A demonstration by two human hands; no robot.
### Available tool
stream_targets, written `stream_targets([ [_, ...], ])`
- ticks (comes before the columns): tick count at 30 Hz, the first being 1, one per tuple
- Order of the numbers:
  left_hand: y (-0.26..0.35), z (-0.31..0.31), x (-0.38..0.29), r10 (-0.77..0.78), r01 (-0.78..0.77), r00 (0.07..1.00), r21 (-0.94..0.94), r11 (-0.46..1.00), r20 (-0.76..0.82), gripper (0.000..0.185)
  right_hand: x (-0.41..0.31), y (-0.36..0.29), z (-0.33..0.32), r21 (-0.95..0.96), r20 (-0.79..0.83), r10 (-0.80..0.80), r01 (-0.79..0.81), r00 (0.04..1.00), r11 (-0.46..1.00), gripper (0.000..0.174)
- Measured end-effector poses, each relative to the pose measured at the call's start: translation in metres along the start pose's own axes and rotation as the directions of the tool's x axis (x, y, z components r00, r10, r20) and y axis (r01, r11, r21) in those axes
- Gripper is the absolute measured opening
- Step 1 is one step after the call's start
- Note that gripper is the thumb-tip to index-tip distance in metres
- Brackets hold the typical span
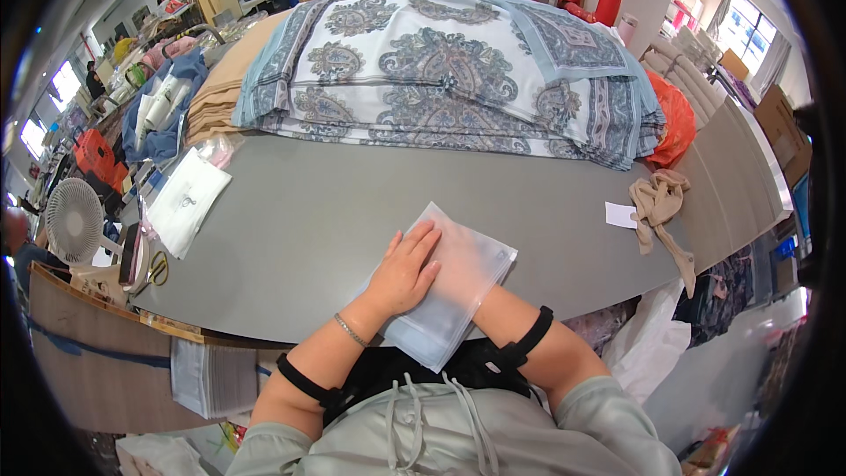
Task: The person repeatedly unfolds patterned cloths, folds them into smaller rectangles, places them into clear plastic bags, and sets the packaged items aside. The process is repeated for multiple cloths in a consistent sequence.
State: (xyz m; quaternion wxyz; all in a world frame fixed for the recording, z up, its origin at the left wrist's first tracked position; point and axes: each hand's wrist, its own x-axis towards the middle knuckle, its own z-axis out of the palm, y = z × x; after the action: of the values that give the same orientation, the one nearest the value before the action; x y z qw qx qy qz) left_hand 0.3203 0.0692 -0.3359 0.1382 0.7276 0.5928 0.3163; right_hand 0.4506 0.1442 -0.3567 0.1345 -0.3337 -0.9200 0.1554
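A frosted plastic zip bag (472,248) lies slanted in front of me, its lower corner hanging over the table's near edge. My left hand (403,271) rests flat on top of it, thumb apart from the fingers. Through the plastic, my right hand (456,254) shows as a blurred shape; its forearm passes the bag's zip side. Whether this hand is inside the bag or beneath it, I cannot tell. Something pale blue (423,337) shows through the bag's lower part.
Paisley-printed cloths (449,73) are piled across the back of the grey table (297,211). At left are white printed bags (188,201), scissors (158,268) and a fan (75,221). A beige knotted cloth (661,205) and a white card (620,215) lie right.
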Motion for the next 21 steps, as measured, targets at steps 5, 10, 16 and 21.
stream_targets([
  [5,-0.003,0.004,-0.001,-0.022,0.02,0.998,0.037,0.999,0.054,0.049,-0.038,-0.021,-0.039,-0.235,-0.113,-0.129,0.1,0.985,0.967,0.049],
  [10,0.002,0.005,0.003,0.211,-0.221,0.958,0.033,0.975,0.197,0.051,-0.07,-0.001,-0.036,-0.14,-0.126,-0.126,0.108,0.984,0.984,0.053],
  [16,0.004,0.008,0.012,-0.115,0.051,0.986,0.439,0.897,0.122,0.054,-0.037,0.024,-0.02,-0.241,-0.144,-0.109,0.072,0.984,0.968,0.056],
  [21,0.008,0.007,0.015,-0.064,0.004,0.986,0.371,0.929,0.151,0.056,-0.038,0.024,-0.04,-0.113,-0.219,-0.188,0.166,0.958,0.98,0.05],
])
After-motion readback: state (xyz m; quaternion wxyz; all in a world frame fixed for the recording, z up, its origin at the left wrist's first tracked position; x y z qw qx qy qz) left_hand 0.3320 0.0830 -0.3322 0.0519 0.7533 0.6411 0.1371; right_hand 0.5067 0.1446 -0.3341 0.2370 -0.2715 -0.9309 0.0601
